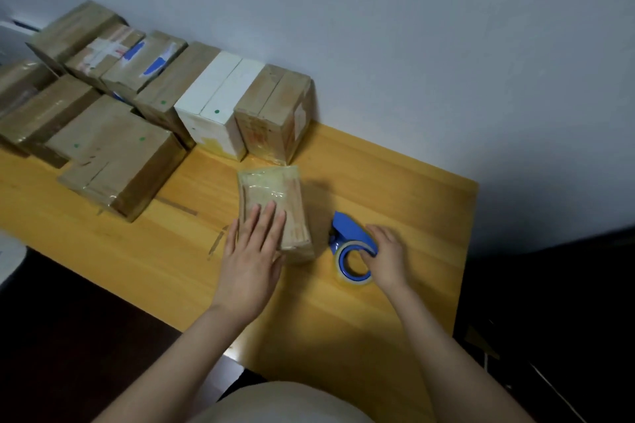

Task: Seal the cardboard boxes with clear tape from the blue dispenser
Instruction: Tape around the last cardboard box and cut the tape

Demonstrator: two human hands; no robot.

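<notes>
Left hand point(252, 252) flat on taped box point(275, 206), fingers straight, hiding its near end. Right hand point(386, 256) fingers seemingly curled on dispenser point(350, 244); grip partly hidden.

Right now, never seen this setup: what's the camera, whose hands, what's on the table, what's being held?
No machine here: a person works with bare hands. The single picture comes from a wide-angle camera on their head, looking forward and down. The left hand lies flat, fingers straight, on a small tape-wrapped box on the wooden table. The right hand curls round the blue dispenser, which carries a roll of clear tape and rests on the table beside that box. Along the wall stand more cardboard boxes, with two white boxes among them. Only the dispenser is gripped; the small box is just pressed.
</notes>
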